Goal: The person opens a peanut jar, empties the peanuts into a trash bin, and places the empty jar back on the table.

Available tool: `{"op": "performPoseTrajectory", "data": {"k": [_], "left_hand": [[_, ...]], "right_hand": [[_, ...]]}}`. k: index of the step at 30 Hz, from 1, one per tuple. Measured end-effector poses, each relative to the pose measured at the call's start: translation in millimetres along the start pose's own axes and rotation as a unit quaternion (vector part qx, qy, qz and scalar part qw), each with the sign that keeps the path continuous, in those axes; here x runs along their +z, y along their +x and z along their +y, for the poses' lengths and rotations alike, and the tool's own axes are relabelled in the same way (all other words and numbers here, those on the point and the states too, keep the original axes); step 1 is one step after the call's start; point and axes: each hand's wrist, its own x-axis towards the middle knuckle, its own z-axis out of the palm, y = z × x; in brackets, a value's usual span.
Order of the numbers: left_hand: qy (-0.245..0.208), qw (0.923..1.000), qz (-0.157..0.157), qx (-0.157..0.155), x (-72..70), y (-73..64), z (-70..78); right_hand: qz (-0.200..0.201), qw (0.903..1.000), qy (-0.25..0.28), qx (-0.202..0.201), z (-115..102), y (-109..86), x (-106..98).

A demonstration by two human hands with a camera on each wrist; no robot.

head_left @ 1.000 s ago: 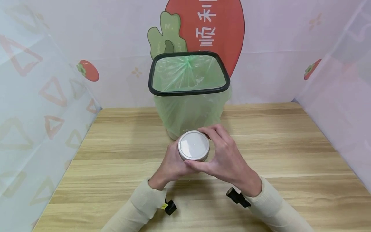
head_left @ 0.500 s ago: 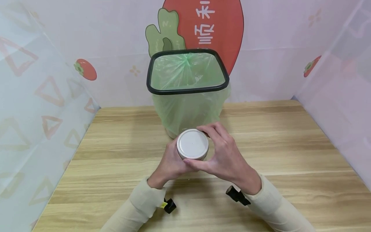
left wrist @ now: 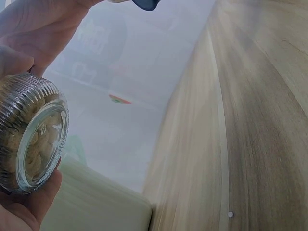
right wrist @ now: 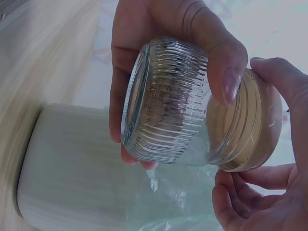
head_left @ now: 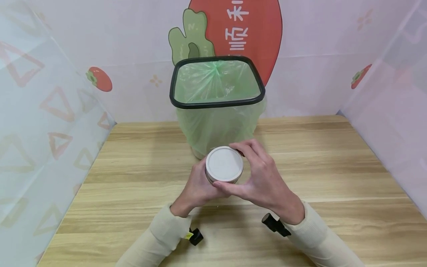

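A ribbed clear glass jar (right wrist: 168, 101) with brown lumpy contents (left wrist: 41, 149) is held tilted above the table in front of the bin. My left hand (head_left: 200, 185) grips the jar's body, its thumb across the glass near the neck in the right wrist view. From the other side my right hand (head_left: 265, 181) pinches the rim of the pale round lid (head_left: 224, 164) between thumb and fingers. The lid is at the jar's mouth, and bare threaded neck (right wrist: 233, 122) shows beside it. From above, the lid hides most of the jar.
Behind the hands stands a bin with a black rim (head_left: 217, 105) and a green plastic liner (head_left: 217, 124). The wooden table (head_left: 133, 174) is bordered by printed cloth walls. A tiny white speck (left wrist: 230, 214) lies on the wood.
The head view has shifted slightly. My right hand and the lid have moved a little up and to the right; both hands keep their hold.
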Motion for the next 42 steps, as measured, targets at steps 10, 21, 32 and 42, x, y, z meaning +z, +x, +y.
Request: {"op": "performPoseTrajectory", "data": {"k": [10, 21, 32, 42], "left_hand": [[-0.001, 1.0, -0.002, -0.008, 0.6, 0.6, 2.4], [0.0, 0.9999, 0.0, 0.016, 4.2, -0.7, 3.0], [-0.008, 1.0, -0.003, 0.004, 1.4, 0.0, 6.2], [-0.01, 0.9991, 0.001, -0.042, -6.0, -0.8, 8.9]], "right_hand": [[-0.007, 0.9999, -0.007, -0.004, 1.3, -0.9, -2.1], [-0.031, 0.9995, -0.008, 0.001, -1.9, -1.4, -2.7], [-0.027, 0.9996, 0.003, -0.009, -0.1, 2.6, -6.0], [-0.027, 0.9996, 0.008, -0.003, 3.9, 5.8, -13.3]]}}
